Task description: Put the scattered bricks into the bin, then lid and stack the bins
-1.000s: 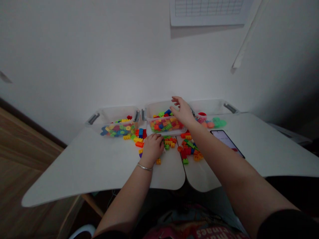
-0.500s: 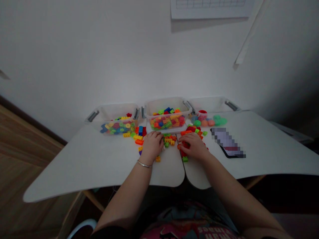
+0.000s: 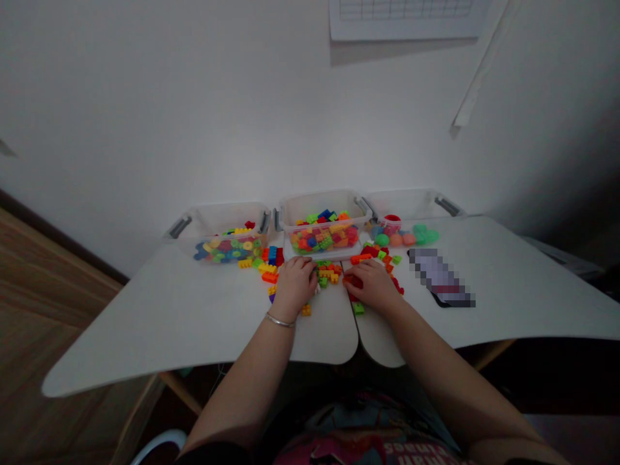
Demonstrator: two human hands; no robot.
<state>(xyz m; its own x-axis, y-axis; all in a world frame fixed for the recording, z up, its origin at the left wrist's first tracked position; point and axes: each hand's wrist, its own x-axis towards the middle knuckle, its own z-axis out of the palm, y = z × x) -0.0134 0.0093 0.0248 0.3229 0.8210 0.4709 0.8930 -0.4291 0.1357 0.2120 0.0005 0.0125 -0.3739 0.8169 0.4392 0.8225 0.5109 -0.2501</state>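
The white bench (image 3: 194, 323) lies under the left hand (image 3: 296, 284) and right hand (image 3: 375, 284); a clear bin (image 3: 320, 203) stands beyond them. Both curl over loose toy bricks (image 3: 329, 276), scattered between and around them; whether either pinches one, I cannot tell.

three bins (image 3: 314, 204) (plus two hands (image 3: 296, 284))

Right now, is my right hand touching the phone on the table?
Apart. The head view shows a plain strip of white tabletop between the right hand and the phone, which lies farther to the right.
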